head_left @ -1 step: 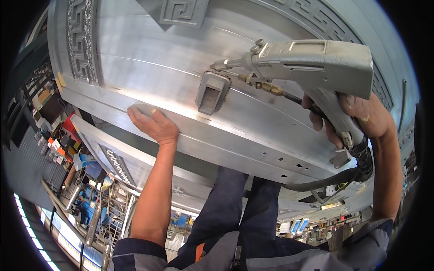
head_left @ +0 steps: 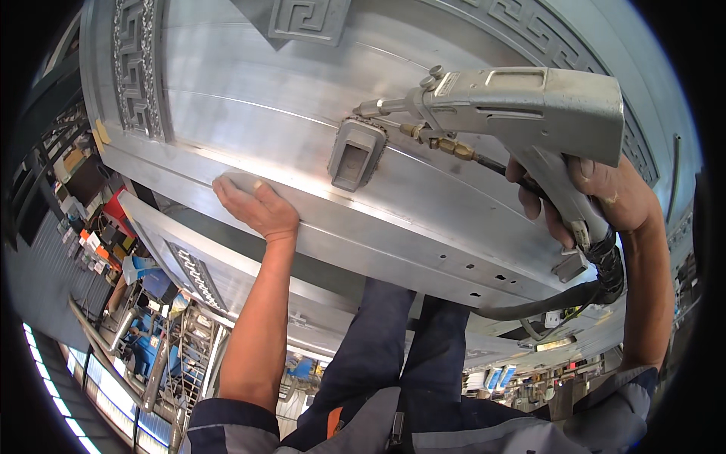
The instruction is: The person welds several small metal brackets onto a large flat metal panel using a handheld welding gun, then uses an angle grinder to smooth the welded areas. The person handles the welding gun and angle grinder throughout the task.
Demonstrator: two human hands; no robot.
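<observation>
My right hand (head_left: 597,198) is wrapped round the grip of a silver handheld laser welding gun (head_left: 522,106). The gun's nozzle points left, its tip at the upper edge of a grey recessed handle fitting (head_left: 355,155). That fitting sits on a large silver metal door panel (head_left: 249,83), with a rough, dark line round its border. On the panel's near edge lies my left hand (head_left: 257,206), fingers stretched out flat and holding nothing. A thin rod beside brass fittings (head_left: 446,146) runs under the nozzle toward the same spot.
A thick dark cable (head_left: 541,301) hangs from the gun's grip. Raised fretwork strips (head_left: 136,68) edge the panel, and small holes (head_left: 470,266) pierce its near side. Another panel (head_left: 204,250) lies lower, near my legs. Cluttered shelves and a metal rack (head_left: 193,352) stand at left.
</observation>
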